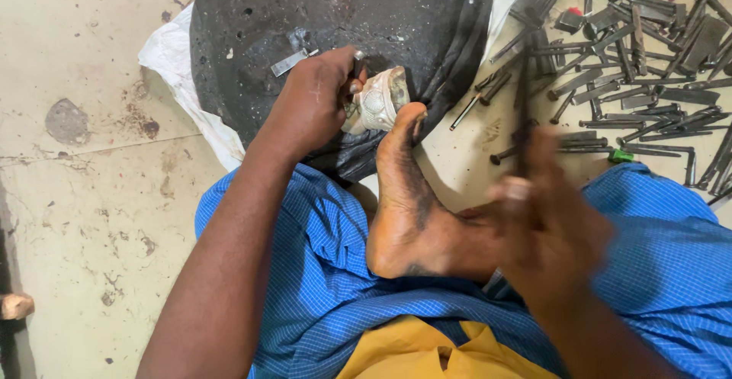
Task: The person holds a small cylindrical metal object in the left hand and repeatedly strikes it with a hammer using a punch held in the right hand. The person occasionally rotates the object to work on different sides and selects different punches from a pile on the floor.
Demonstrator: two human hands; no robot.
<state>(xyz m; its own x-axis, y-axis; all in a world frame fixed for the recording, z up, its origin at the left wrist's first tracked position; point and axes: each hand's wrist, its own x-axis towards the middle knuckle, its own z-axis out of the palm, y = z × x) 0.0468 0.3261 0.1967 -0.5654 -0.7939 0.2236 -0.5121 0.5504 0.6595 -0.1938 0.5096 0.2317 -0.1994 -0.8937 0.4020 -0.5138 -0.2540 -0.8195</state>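
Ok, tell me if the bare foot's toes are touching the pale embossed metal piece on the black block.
Touching: the head view shows the toes pressed against the embossed metal piece.

Stained concrete floor under even, flat light

The pale floor (pixel 91 196) fills the left of the frame, mottled with dark spots and a thin crack running across it at mid-height. A white sheet (pixel 179 74) lies on it at upper left, and loose dark metal rods (pixel 640 81) are scattered over the upper right.

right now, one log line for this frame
left hand: holds punch on metal piece | right hand: raised, blurred, dark tool | foot: braces piece
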